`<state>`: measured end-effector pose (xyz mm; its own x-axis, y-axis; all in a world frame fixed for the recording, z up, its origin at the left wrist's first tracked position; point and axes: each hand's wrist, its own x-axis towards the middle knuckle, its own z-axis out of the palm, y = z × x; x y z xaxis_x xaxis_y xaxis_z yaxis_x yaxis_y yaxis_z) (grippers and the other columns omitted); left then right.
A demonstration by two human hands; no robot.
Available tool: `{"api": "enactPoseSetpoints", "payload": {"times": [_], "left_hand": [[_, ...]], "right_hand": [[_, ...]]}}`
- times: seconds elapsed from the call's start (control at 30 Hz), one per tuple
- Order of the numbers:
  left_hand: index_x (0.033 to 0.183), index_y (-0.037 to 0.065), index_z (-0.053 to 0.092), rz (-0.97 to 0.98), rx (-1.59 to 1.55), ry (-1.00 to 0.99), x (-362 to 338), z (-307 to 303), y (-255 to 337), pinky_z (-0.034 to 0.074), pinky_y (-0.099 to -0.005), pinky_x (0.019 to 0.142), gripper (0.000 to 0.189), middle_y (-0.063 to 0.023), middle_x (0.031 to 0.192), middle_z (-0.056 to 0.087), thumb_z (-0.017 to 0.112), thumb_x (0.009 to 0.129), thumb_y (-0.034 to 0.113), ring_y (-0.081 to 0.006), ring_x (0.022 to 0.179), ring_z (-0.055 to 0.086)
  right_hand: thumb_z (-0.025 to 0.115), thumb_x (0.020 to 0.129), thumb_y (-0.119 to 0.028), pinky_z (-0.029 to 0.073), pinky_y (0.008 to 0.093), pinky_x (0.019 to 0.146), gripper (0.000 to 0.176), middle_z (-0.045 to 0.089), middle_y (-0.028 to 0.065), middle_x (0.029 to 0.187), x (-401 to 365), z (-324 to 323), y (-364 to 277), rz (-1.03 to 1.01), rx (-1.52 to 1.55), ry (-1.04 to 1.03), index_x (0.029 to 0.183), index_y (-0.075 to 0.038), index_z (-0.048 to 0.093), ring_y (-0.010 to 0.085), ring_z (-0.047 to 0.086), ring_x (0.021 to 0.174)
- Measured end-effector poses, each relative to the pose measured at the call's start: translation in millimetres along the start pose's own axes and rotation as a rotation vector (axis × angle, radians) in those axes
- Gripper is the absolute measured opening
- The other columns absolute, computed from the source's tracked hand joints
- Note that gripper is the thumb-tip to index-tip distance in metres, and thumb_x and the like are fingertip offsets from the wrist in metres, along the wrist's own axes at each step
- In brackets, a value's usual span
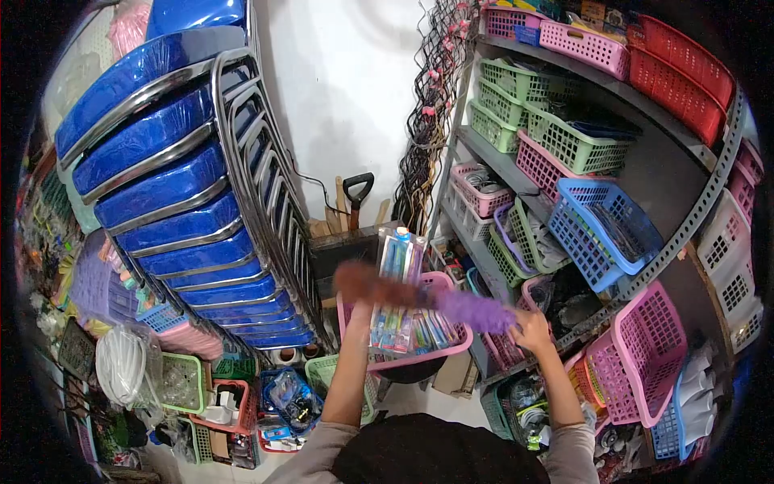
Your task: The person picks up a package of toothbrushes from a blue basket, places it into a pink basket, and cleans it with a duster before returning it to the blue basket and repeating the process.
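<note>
A duster with purple and brown parts [476, 311], blurred by motion, stretches across the middle of the view. Its purple end meets my right hand [530, 331], whose fingers are closed around it. My left hand [360, 305] is over the left side of a pink basket [463, 342], largely covered by the blurred brown part, so its fingers cannot be made out. Inside the basket stand packets of toothbrushes or pens [432, 329], too small to tell which. A clear packet with blue and purple items [395, 258] rises upright behind the duster.
Blue chairs [173, 177] are stacked high on the left. Metal shelving [661, 77] on the right carries green baskets [572, 143], a blue basket [605, 230] and red baskets [677, 81]. A large pink basket [641, 355] sits lower right. Several small baskets line the floor at left.
</note>
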<state>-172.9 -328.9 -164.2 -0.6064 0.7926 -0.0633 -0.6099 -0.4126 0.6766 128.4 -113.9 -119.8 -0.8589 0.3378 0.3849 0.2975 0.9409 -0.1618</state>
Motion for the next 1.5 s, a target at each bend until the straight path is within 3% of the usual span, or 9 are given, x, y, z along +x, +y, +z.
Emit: {"api": "enactPoseSetpoints", "payload": {"times": [0.17, 0.23, 0.37, 0.47, 0.6, 0.77, 0.87, 0.9, 1.5], "left_hand": [[0.110, 0.004, 0.057, 0.004, -0.141, -0.229, 6.2, -18.7, -5.0, 0.046, -0.0308, 0.084, 0.033, -0.0061, 0.104, 0.062, 0.048, 0.090, 0.028, -0.0179, 0.092, 0.059], [0.110, 0.004, 0.057, 0.009, -0.198, -0.323, 9.3, -26.1, -6.4, 0.046, -0.0308, 0.084, 0.032, -0.0062, 0.104, 0.062, 0.048, 0.091, 0.028, -0.0179, 0.092, 0.059], [0.110, 0.004, 0.057, 0.022, -0.284, -0.457, 9.1, -33.2, -6.5, 0.046, -0.0309, 0.084, 0.032, -0.0062, 0.103, 0.062, 0.047, 0.091, 0.028, -0.0178, 0.092, 0.059], [0.110, 0.004, 0.057, 0.143, 0.266, 0.104, 11.3, -39.6, -10.4, 0.046, -0.0312, 0.084, 0.032, -0.0056, 0.102, 0.062, 0.046, 0.091, 0.028, -0.0169, 0.090, 0.059], [0.111, 0.006, 0.057, 0.121, -0.155, -0.554, 30.4, -68.7, -11.0, 0.046, -0.0306, 0.082, 0.033, -0.0037, 0.102, 0.061, 0.047, 0.091, 0.031, -0.0143, 0.085, 0.058], [0.099, 0.002, 0.056, 0.131, -0.047, 0.032, 27.8, -77.0, -29.4, 0.050, -0.0308, 0.065, 0.022, -0.0066, 0.086, 0.060, 0.055, 0.083, 0.016, -0.0169, 0.070, 0.058], [0.104, 0.004, 0.058, 0.110, 0.098, 0.186, -16.2, -16.5, -12.1, 0.049, -0.0295, 0.073, 0.031, -0.0053, 0.091, 0.062, 0.055, 0.084, 0.029, -0.0175, 0.082, 0.059], [0.103, 0.004, 0.058, -0.136, 0.027, 0.225, -3.7, -50.2, -33.2, 0.050, -0.0313, 0.072, 0.034, -0.0075, 0.091, 0.063, 0.054, 0.083, 0.030, -0.0187, 0.079, 0.061], [0.107, 0.003, 0.056, -0.356, -0.187, 0.194, -20.5, -78.9, -52.0, 0.051, -0.0384, 0.074, 0.041, -0.0116, 0.094, 0.063, 0.051, 0.082, 0.035, -0.0252, 0.080, 0.062]], "right_hand": [[0.058, 0.066, -0.015, 0.049, 0.0418, 0.062, 0.046, 0.062, 0.0151, 0.080, -1.7, 2.2, -5.1, -0.198, -0.045, -0.142, 0.112, -0.012, 0.058, 0.0333, 0.059, 0.068], [0.058, 0.066, -0.016, 0.048, 0.0421, 0.061, 0.046, 0.062, 0.0155, 0.079, -1.2, 18.6, 0.4, -0.116, 0.072, 0.139, 0.112, -0.012, 0.058, 0.0328, 0.059, 0.067], [0.058, 0.067, -0.017, 0.049, 0.0417, 0.061, 0.044, 0.062, 0.0149, 0.080, -0.7, 29.2, -3.8, 0.216, -0.070, 0.017, 0.111, -0.012, 0.058, 0.0320, 0.060, 0.067], [0.059, 0.068, -0.019, 0.049, 0.0413, 0.060, 0.044, 0.063, 0.0143, 0.079, -5.5, 35.6, -1.7, 0.070, -0.042, -0.014, 0.111, -0.013, 0.058, 0.0316, 0.060, 0.066], [0.059, 0.067, -0.021, 0.049, 0.0386, 0.057, 0.046, 0.063, 0.0132, 0.080, -12.2, 43.8, -15.1, -0.157, 0.066, -0.120, 0.113, -0.014, 0.057, 0.0303, 0.060, 0.063], [0.058, 0.071, -0.024, 0.048, 0.0409, 0.059, 0.042, 0.062, 0.0181, 0.082, -22.5, 112.0, 4.5, -0.034, 0.106, -0.078, 0.110, -0.010, 0.057, 0.0342, 0.059, 0.068], [0.052, 0.078, -0.025, 0.044, 0.0470, 0.073, 0.035, 0.059, 0.0241, 0.079, -6.1, 142.4, -14.8, 0.302, 0.208, -0.166, 0.102, 0.001, 0.054, 0.0409, 0.057, 0.077], [0.052, 0.080, -0.026, 0.043, 0.0473, 0.074, 0.036, 0.059, 0.0246, 0.079, 3.8, 164.1, -23.4, 0.408, 0.239, -0.185, 0.103, 0.002, 0.053, 0.0409, 0.057, 0.077], [0.056, 0.078, -0.021, 0.039, 0.0476, 0.087, 0.029, 0.057, 0.0257, 0.093, -10.1, 317.5, -52.2, 0.696, 0.191, -0.201, 0.090, 0.006, 0.055, 0.0404, 0.051, 0.096]]}}
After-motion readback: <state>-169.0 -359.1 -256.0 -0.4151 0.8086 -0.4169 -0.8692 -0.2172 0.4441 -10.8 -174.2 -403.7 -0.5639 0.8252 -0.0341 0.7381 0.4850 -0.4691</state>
